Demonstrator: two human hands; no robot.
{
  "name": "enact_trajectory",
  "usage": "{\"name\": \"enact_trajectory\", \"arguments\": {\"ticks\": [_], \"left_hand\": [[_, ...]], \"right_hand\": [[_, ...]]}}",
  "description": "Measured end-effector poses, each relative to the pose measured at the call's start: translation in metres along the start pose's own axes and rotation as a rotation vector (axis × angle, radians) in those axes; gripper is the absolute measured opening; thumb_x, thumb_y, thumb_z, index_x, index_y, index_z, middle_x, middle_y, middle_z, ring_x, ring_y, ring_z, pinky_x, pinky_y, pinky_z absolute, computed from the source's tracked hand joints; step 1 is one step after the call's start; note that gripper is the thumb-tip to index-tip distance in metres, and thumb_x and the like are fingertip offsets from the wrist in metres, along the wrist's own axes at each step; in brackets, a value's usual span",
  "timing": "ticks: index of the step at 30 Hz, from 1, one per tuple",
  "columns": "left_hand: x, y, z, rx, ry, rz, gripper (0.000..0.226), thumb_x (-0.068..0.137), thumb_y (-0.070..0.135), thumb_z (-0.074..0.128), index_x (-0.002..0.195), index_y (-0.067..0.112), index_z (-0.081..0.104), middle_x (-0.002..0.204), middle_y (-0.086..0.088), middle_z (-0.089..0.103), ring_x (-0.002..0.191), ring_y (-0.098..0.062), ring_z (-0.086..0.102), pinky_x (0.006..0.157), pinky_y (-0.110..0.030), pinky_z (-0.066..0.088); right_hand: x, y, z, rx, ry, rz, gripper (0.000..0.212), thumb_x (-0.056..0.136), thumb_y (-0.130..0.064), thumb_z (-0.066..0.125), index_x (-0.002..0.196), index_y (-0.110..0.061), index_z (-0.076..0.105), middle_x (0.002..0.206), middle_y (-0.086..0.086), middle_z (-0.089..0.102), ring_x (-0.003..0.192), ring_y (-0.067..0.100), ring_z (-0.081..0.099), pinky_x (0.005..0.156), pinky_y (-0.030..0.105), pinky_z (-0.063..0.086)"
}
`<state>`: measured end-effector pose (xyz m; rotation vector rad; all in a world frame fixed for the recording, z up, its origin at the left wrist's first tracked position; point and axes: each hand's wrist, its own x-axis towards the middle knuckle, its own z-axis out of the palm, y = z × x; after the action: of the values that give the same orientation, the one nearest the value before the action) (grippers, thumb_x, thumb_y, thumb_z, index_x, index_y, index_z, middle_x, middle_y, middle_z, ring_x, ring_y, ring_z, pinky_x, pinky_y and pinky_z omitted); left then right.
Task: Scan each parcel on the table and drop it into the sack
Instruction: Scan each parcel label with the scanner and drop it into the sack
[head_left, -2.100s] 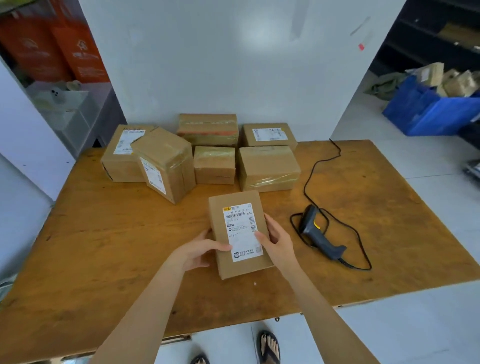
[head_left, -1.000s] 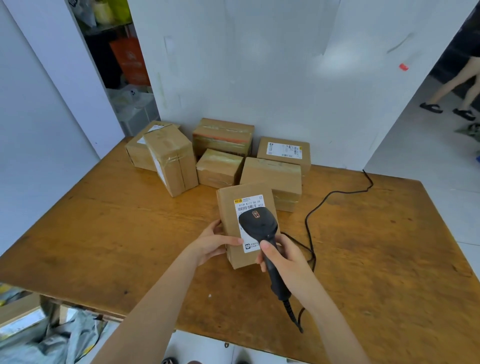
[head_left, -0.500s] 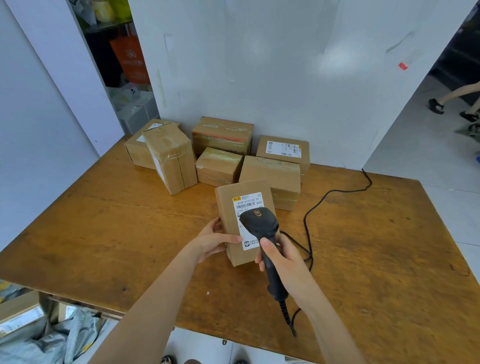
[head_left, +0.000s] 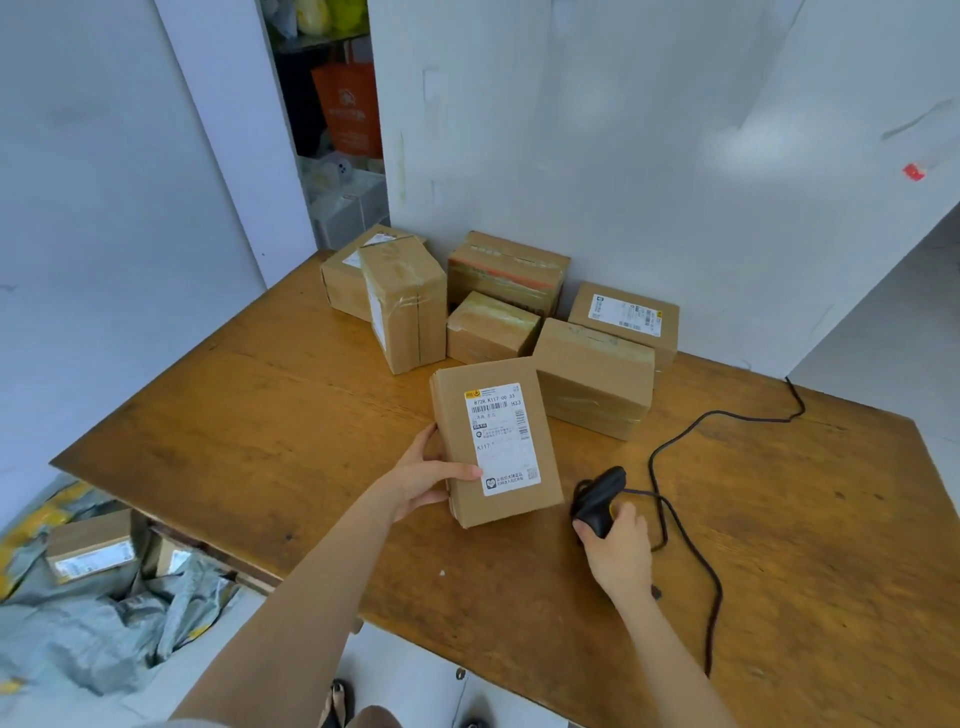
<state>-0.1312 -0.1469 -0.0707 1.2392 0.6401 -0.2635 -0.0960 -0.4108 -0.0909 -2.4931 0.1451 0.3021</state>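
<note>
The wooden table (head_left: 260, 415) carries everything except the grey plastic sack (head_left: 93, 623), which lies slumped on the floor off the table's near-left corner with 2 boxes showing inside. 6 cardboard parcels (head_left: 592, 379) sit bunched against the wall. The labelled parcel (head_left: 452, 415) is tilted near the middle of the table, label up, and only the left hand (head_left: 423, 478) grips it, thumb across the face and fingers wrapped behind the left edge. The right hand (head_left: 618, 558) is curled round the handle of the barcode scanner (head_left: 597, 499), held low at the tabletop just right of that parcel. The cable (head_left: 714, 582) loops close by this hand. There are 3 likely troubles. A 1-handed edge grip may let the box twist free on the swing left. The sack's collapsed mouth could let the box land on the floor. The looped cable could catch the hand and drag the scanner off the table.
</note>
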Motion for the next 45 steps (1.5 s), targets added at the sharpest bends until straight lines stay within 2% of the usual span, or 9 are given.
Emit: {"name": "enact_trajectory", "arguments": {"ticks": [7,10,17,23,28,32,38,43,45], "left_hand": [[-0.022,-0.001,-0.03,0.006,0.036,-0.009,0.12,0.06,0.004,0.089,0.151,0.038,0.018,0.134,-0.005,0.058,0.122,-0.027,0.056,0.101,-0.055,0.047],[-0.033,0.0,-0.051,-0.013,0.052,-0.005,0.121,0.059,0.005,0.09,0.151,0.036,0.018,0.135,-0.005,0.058,0.123,-0.028,0.055,0.102,-0.057,0.045],[-0.085,0.012,-0.136,-0.103,0.202,0.008,0.12,0.06,0.009,0.09,0.151,0.038,0.018,0.13,0.001,0.06,0.117,-0.022,0.059,0.09,-0.044,0.054],[-0.134,0.015,-0.219,-0.218,0.416,0.07,0.106,0.067,0.016,0.086,0.15,0.034,0.024,0.129,-0.001,0.063,0.113,-0.023,0.063,0.088,-0.044,0.055],[-0.177,0.021,-0.299,-0.225,0.509,0.134,0.08,0.083,0.031,0.073,0.149,0.034,0.028,0.124,-0.001,0.065,0.105,-0.018,0.066,0.08,-0.036,0.057],[-0.208,0.031,-0.363,-0.264,0.633,0.202,0.062,0.093,0.028,0.062,0.148,0.026,0.033,0.124,-0.007,0.065,0.095,-0.019,0.069,0.066,-0.03,0.06],[-0.24,0.028,-0.454,-0.186,0.764,0.236,0.059,0.095,0.024,0.06,0.147,0.026,0.034,0.136,-0.009,0.057,0.117,-0.029,0.06,0.095,-0.048,0.052],[-0.235,0.028,-0.514,-0.166,0.797,0.181,0.074,0.092,0.023,0.064,0.152,0.03,0.021,0.143,-0.004,0.05,0.122,-0.031,0.056,0.099,-0.053,0.049],[-0.225,0.03,-0.538,-0.176,0.797,0.145,0.078,0.091,0.024,0.065,0.152,0.033,0.017,0.143,-0.002,0.049,0.122,-0.032,0.055,0.098,-0.055,0.049]], "right_hand": [[-0.008,-0.021,0.01,-0.26,0.058,0.034,0.07,0.083,-0.035,0.07,0.138,-0.013,0.031,0.141,0.014,0.036,0.131,0.036,0.03,0.101,0.055,0.036],[-0.015,-0.051,0.009,-0.106,0.115,-0.232,0.063,0.086,-0.023,0.065,0.141,-0.018,0.034,0.143,0.013,0.036,0.131,0.034,0.031,0.104,0.052,0.035],[-0.042,-0.163,0.062,0.143,-0.397,-0.695,0.073,0.087,-0.047,0.063,0.147,-0.033,0.024,0.151,-0.01,0.031,0.133,0.004,0.031,0.109,0.03,0.03],[-0.084,-0.252,0.13,0.183,-0.638,-0.931,0.078,0.079,-0.036,0.075,0.14,-0.042,0.028,0.136,-0.022,0.037,0.118,-0.012,0.03,0.095,0.008,0.027],[-0.128,-0.328,0.192,0.189,-0.743,-1.008,0.083,0.072,-0.033,0.081,0.14,-0.035,0.033,0.133,-0.015,0.037,0.122,-0.002,0.033,0.105,0.028,0.038],[-0.166,-0.391,0.243,0.155,-0.745,-1.11,0.09,0.069,-0.031,0.084,0.142,-0.028,0.031,0.134,-0.006,0.037,0.122,0.004,0.034,0.104,0.025,0.033],[-0.218,-0.465,0.32,0.197,-0.74,-1.202,0.083,0.068,-0.02,0.084,0.138,-0.022,0.038,0.134,0.0,0.042,0.124,0.013,0.038,0.107,0.031,0.037],[-0.228,-0.508,0.378,0.179,-0.762,-1.211,0.082,0.067,-0.022,0.083,0.135,-0.025,0.038,0.132,-0.003,0.042,0.122,0.013,0.038,0.104,0.033,0.042],[-0.223,-0.526,0.403,0.166,-0.775,-1.205,0.082,0.067,-0.023,0.083,0.134,-0.028,0.037,0.13,-0.005,0.042,0.119,0.008,0.038,0.099,0.022,0.041]]}}
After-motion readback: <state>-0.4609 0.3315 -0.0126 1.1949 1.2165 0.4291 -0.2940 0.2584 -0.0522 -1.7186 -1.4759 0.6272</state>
